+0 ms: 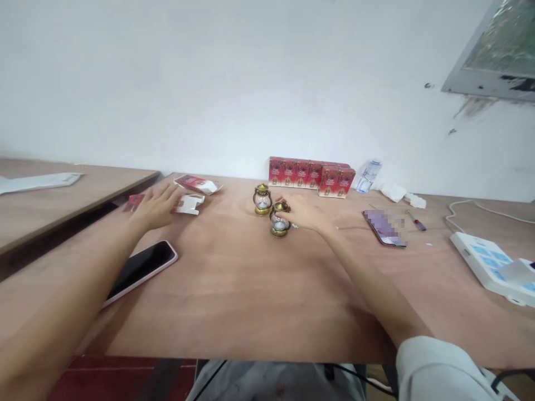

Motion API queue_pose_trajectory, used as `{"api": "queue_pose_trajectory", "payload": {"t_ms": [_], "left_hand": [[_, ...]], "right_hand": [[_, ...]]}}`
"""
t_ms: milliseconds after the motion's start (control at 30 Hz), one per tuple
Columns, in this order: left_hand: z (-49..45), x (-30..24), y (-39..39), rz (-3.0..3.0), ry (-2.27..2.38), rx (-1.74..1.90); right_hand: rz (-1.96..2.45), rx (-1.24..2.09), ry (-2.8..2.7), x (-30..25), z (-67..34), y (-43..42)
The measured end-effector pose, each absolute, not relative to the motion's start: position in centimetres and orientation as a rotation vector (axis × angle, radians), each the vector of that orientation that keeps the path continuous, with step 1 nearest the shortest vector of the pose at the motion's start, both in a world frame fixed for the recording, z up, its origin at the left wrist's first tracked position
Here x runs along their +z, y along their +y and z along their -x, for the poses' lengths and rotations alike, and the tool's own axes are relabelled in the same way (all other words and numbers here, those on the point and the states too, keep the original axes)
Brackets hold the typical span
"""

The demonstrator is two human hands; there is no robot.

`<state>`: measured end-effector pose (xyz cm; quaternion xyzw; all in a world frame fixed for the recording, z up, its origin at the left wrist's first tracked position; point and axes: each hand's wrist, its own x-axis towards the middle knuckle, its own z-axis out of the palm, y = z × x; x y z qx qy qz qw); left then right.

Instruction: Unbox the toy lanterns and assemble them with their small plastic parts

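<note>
Checking from my remote post, I find the right hand (pixel 301 213) closed on the front lantern (pixel 280 227), thumb and fingers set about its brass-coloured cap. That lantern is upright, with a clear globe and a brass-coloured base. The rear lantern (pixel 262 206) stands upright just behind it and to the left, clear of both hands. The 2 hands are well apart. The left hand (pixel 156 207) is palm down, fingers extended over an opened carton (pixel 189 204); its white flaps show beyond the fingers, and from this angle I cannot fairly tell whether the hand grips it or only rests there. Just behind lies a red-and-white carton (pixel 196 184), also opened. Along the wall (pixel 209 83) I note a row of red boxes (pixel 292 173), with 2 front boxes (pixel 335 182) standing before its right end. A clear bottle (pixel 368 176) sits tilted beside them, and crumpled white tissue (pixel 393 192) lies farther right. Nearer on the tabletop (pixel 251 301) I log a pale-edged phone (pixel 144 266), partly covered by the left forearm (pixel 87 284), and a dark-edged phone (pixel 381 225) to the right, its screen partly pixelated. A screwdriver (pixel 419 224) lies beside that phone, and a white power strip (pixel 480 259) sits at the right edge of view, with a white cable (pixel 455 206) running behind it.
</note>
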<state>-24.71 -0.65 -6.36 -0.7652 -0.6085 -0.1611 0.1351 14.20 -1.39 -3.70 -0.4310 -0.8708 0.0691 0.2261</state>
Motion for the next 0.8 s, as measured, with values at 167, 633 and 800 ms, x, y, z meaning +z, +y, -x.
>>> {"api": "queue_pose_trajectory", "payload": {"t_ms": [167, 633, 800], "left_hand": [[16.6, -6.4, -3.3, 2.564, -1.743, -1.033], [1.4, -11.9, -9.5, 3.372, -1.904, -2.054], [1.8, -11.9, -9.5, 3.315, -1.947, -2.093]], "right_hand": [[1.026, 0.540, -1.911, -4.0, -13.9, -2.1], [0.962, 1.898, -1.037, -11.1, -17.3, -8.2], [0.859, 1.993, -1.040, -11.6, -18.0, -7.8]]}}
